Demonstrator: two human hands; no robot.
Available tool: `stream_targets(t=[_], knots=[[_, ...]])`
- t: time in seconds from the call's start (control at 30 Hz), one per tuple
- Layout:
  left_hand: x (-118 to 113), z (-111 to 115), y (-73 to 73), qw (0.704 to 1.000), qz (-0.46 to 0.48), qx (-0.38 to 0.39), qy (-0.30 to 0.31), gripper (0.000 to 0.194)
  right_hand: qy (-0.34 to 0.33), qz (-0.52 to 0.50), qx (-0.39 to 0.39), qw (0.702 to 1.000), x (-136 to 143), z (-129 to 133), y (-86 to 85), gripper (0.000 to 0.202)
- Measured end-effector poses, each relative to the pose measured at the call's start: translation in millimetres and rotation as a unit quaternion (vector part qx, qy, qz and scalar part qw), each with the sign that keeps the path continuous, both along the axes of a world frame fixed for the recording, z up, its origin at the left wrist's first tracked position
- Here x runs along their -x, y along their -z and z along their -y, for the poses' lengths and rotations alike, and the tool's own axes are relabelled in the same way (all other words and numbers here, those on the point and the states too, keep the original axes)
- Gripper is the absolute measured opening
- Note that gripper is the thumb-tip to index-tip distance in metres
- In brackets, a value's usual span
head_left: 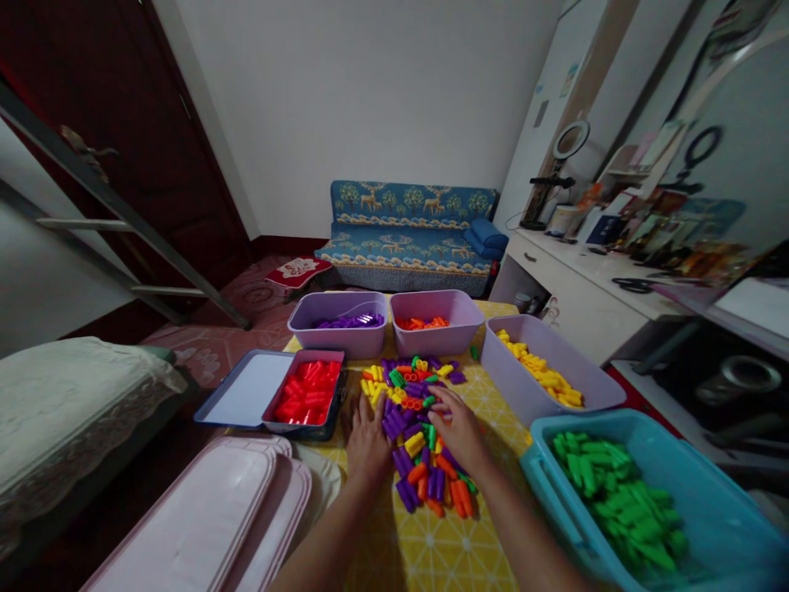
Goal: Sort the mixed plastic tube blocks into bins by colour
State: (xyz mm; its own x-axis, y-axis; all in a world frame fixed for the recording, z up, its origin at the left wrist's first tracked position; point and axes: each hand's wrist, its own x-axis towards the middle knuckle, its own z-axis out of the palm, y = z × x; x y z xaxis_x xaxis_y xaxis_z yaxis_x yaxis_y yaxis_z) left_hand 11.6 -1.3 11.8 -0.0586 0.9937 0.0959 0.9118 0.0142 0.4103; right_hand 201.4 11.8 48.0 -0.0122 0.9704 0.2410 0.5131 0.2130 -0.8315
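Hands (368, 440) amid mixed pegs (425, 460) — bins (338, 329) around.

A loose heap of small plastic tube-shaped pieces (419, 427) in purple, yellow, orange, red and green is spread flat across the middle of the yellow patterned tablecloth. The pieces are jumbled at all angles, some stacked on others. The near part of the heap is flanked and partly covered by two hands

Blue deer-patterned sofa (410, 234) against white wall (370, 99)
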Motion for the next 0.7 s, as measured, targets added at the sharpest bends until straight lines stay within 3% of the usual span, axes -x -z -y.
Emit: stream_targets(t=[0.1,0.2,0.33,0.47,0.6,0.7], knots=[[-1,0,-5.1,1.0,-0.001,0.016,-0.004,0.067,0.09,0.117,-0.068,0.987,-6,45,6.2,0.05],[-1,-1,-6.0,1.0,-0.001,0.025,-0.004,0.066,0.129,0.253,-0.039,0.958,-17,89,30.5,0.081],[-1,-1,-3.1,1.0,-0.006,0.018,-0.004,0.068,0.159,0.341,-0.016,0.926,-31,113,66.1,0.093],[0,-1,-1.9,1.0,-0.005,0.021,0.0,0.068,0.167,0.313,-0.063,0.933,-39,83,78.5,0.08],[0,-2,2.0,1.0,-0.005,0.005,-0.002,0.066,0.195,0.209,-0.116,0.951,-28,34,75.9,0.064],[0,-2,5.4,1.0,-0.003,-0.002,-0.003,0.066,0.196,0.11,-0.106,0.969,-8,9,67.8,0.066]])
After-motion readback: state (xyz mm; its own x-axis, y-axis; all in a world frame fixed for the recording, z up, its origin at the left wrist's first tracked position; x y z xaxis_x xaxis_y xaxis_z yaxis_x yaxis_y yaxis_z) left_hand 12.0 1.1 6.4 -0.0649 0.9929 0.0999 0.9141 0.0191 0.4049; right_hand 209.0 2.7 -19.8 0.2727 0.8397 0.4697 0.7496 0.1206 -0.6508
